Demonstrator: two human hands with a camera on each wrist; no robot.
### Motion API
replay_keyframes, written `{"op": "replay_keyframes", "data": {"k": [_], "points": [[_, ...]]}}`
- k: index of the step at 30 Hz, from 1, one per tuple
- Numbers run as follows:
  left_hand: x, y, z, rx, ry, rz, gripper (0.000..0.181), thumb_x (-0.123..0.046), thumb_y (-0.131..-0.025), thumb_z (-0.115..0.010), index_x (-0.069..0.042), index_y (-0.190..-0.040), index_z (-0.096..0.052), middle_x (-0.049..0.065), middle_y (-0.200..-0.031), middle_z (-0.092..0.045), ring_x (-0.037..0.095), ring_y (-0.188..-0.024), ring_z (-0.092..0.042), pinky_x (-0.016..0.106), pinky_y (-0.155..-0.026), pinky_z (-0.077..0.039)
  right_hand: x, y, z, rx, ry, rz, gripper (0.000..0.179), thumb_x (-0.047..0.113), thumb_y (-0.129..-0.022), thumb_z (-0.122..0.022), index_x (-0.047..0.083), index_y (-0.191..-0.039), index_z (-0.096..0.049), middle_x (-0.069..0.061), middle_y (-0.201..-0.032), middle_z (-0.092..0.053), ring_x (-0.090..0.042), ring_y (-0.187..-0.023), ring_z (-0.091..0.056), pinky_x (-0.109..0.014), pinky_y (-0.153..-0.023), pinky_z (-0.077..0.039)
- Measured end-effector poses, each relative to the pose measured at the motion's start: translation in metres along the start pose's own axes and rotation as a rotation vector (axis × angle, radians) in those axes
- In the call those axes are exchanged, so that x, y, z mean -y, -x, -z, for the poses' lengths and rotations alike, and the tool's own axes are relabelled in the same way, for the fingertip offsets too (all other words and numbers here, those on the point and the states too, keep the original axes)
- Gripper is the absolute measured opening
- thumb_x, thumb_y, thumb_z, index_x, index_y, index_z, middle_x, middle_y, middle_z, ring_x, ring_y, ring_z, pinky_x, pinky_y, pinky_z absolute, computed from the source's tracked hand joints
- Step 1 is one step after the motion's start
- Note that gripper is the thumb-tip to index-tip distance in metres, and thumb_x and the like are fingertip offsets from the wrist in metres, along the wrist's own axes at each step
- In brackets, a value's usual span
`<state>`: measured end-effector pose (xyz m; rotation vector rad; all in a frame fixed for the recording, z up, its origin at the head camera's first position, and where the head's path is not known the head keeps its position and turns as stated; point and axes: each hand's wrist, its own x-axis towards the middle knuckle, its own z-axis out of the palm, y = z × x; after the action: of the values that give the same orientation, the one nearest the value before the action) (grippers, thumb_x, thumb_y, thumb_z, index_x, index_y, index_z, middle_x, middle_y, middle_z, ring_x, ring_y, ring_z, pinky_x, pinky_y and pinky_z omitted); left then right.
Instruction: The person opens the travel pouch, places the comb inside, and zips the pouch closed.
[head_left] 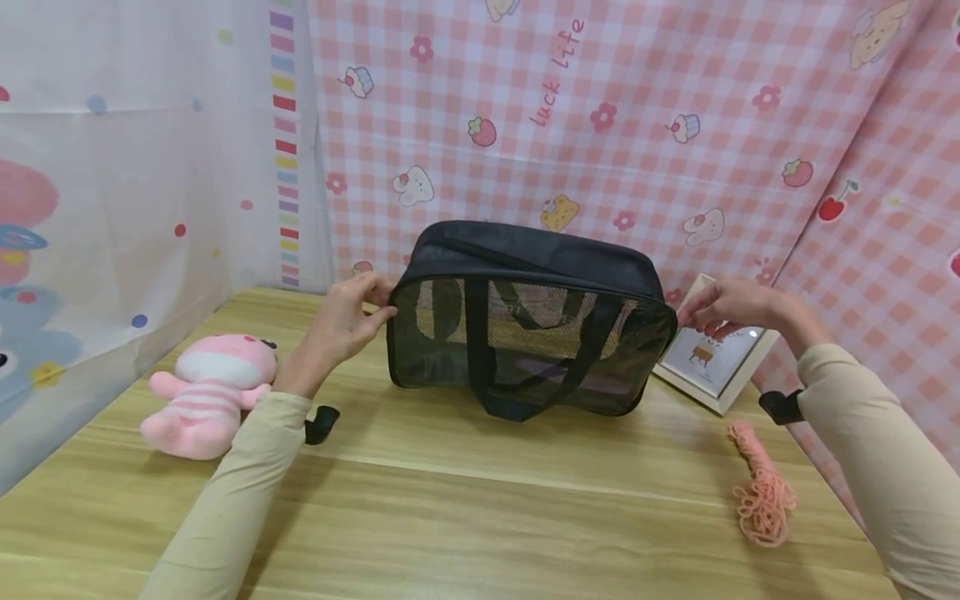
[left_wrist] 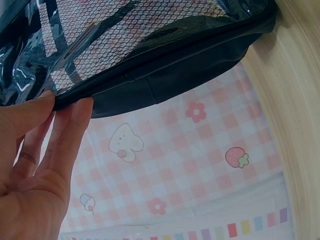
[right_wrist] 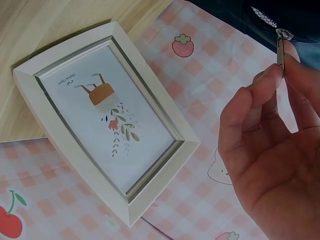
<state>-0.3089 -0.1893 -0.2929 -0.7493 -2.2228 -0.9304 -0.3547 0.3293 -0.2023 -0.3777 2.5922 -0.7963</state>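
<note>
A black bag (head_left: 525,250) with clear and mesh panels and dark strap handles stands upright on the table. My left hand (head_left: 347,321) pinches the bag's upper left edge; in the left wrist view its thumb and fingers grip the dark piped seam (left_wrist: 125,77). At the bag's right end is my right hand (head_left: 731,307). The right wrist view shows it pinching a metal zipper pull (right_wrist: 281,55) between thumb and fingers, with a short gap of open zipper beside the slider. Something purple (head_left: 570,371) shows through the bag's front panel.
A white picture frame (head_left: 723,398) leans behind and below my right hand. Nearer on the right lies a bundle of pink cord (head_left: 761,492). A pink striped plush toy (head_left: 210,396) lies left of my left arm. Checked curtain (head_left: 600,167) hangs behind the wooden table (head_left: 525,533).
</note>
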Motion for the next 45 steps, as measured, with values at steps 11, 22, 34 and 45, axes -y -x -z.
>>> {"op": "replay_keyframes", "data": {"k": [11,22,34,45], "points": [[0.001,0.0,0.0,0.002,0.009,0.001,0.02,0.008,-0.081,-0.07,-0.003,-0.096,-0.062,0.011,-0.085,-0.061,0.026,-0.079,-0.062,0.038,-0.062,-0.057,-0.001,0.001,-0.002,-0.004,0.0,-0.002,0.02,0.007,-0.094,-0.055,-0.004,-0.108,-0.065,-0.008,-0.087,-0.06,-0.02,-0.076,-0.055,-0.037,-0.067,-0.055],[0.001,-0.001,0.0,-0.006,0.019,-0.008,0.021,0.009,-0.08,-0.07,-0.002,-0.096,-0.062,0.012,-0.086,-0.061,0.027,-0.079,-0.063,0.038,-0.062,-0.058,-0.005,-0.002,-0.004,-0.002,-0.007,0.012,0.021,0.006,-0.095,-0.053,-0.005,-0.109,-0.064,-0.006,-0.084,-0.059,-0.017,-0.072,-0.054,-0.034,-0.064,-0.054],[0.001,-0.001,-0.001,-0.006,0.019,-0.007,0.021,0.01,-0.08,-0.07,-0.001,-0.096,-0.062,0.012,-0.086,-0.061,0.027,-0.079,-0.063,0.038,-0.062,-0.058,-0.013,-0.008,-0.007,-0.006,-0.039,0.027,0.018,0.002,-0.095,-0.051,-0.004,-0.103,-0.066,-0.007,-0.077,-0.057,-0.015,-0.065,-0.052,-0.03,-0.058,-0.051],[0.0,-0.001,-0.001,0.001,0.017,0.001,0.021,0.01,-0.08,-0.07,-0.001,-0.095,-0.062,0.012,-0.086,-0.061,0.026,-0.08,-0.063,0.039,-0.062,-0.057,-0.016,-0.009,-0.013,-0.036,0.005,0.032,0.019,0.002,-0.094,-0.053,-0.005,-0.104,-0.066,-0.007,-0.081,-0.061,-0.017,-0.071,-0.056,-0.033,-0.063,-0.055]]}}
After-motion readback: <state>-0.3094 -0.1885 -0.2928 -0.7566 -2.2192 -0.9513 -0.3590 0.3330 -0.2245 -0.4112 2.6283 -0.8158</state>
